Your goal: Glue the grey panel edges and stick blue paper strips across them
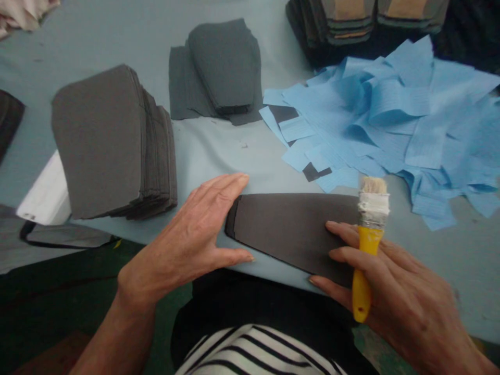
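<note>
A dark grey tapered piece (285,224) lies flat near the table's front edge, with a black strip along its left end. Beside that end is my left hand (195,239), its thumb and fingers spread apart and holding nothing. My right hand (394,291) holds a yellow-handled brush (367,250) between its fingers, bristles pointing away from me. The fingertips of that hand rest on the right part of the grey piece. White residue coats the brush's ferrule.
A tall stack of dark grey pieces (101,140) stands at the left, partly over a white object (50,192). Farther back lies a smaller grey stack (226,67). Blue strips (390,109) are heaped at the right, before more stacked pieces (347,21). The pale blue table (219,151) ends near my body.
</note>
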Action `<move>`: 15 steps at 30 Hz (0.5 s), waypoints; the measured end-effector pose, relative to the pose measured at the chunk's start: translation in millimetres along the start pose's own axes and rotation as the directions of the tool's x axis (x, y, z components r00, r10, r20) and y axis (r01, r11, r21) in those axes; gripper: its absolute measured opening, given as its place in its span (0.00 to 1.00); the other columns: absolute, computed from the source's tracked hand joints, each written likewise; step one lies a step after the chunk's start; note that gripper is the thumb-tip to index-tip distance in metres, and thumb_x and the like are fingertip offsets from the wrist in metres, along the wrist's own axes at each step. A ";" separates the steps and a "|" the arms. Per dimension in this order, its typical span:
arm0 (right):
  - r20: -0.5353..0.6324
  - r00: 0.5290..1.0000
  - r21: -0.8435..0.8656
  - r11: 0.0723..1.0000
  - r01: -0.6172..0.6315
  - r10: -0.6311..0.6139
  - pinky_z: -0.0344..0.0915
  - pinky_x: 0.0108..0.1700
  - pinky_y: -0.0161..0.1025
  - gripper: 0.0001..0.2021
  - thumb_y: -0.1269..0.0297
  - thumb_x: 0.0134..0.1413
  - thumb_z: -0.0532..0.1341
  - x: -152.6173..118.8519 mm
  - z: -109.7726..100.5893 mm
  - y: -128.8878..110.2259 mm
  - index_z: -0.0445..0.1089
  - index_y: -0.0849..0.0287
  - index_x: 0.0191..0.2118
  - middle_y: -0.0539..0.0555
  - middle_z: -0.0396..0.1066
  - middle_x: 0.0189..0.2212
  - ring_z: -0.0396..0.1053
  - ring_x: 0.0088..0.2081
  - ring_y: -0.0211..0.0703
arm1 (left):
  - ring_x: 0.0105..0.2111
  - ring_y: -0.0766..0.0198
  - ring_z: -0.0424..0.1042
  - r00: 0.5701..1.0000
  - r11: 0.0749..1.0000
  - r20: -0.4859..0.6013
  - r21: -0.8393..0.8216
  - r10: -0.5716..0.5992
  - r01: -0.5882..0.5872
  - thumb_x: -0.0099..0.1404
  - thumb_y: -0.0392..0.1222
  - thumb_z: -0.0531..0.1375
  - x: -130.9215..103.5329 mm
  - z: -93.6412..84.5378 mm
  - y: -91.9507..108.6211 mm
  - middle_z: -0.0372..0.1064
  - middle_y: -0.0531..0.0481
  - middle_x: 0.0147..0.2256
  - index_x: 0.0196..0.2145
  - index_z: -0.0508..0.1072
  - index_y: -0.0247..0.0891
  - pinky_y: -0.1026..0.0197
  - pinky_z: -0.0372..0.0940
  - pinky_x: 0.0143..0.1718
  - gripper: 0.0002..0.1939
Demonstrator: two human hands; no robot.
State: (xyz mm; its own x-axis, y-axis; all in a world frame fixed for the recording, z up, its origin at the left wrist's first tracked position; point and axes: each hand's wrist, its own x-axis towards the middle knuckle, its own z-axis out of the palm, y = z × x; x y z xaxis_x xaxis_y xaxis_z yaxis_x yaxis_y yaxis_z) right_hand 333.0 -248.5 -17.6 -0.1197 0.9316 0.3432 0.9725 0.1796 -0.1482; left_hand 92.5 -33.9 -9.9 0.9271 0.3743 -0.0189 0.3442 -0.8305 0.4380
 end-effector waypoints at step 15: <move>-0.007 0.998 -0.012 0.998 0.059 -0.059 0.72 0.52 0.51 0.12 0.60 0.74 0.61 2.8 -0.3 2.1 0.72 0.66 0.44 0.71 0.78 0.51 0.79 0.49 0.57 | 0.62 0.57 0.70 0.956 0.984 -0.239 0.007 0.172 -0.176 0.77 0.38 0.57 -1.2 34.5 80.0 0.75 0.46 0.60 0.61 0.68 0.32 0.54 0.60 0.69 0.17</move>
State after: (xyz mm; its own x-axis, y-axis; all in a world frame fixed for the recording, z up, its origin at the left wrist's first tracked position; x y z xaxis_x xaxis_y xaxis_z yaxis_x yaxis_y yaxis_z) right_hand 334.8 -245.6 -16.7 -0.1758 0.9172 0.3576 0.9661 0.2306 -0.1165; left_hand 124.1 -115.0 -5.7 0.9096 0.3136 0.2724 0.1771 -0.8860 0.4286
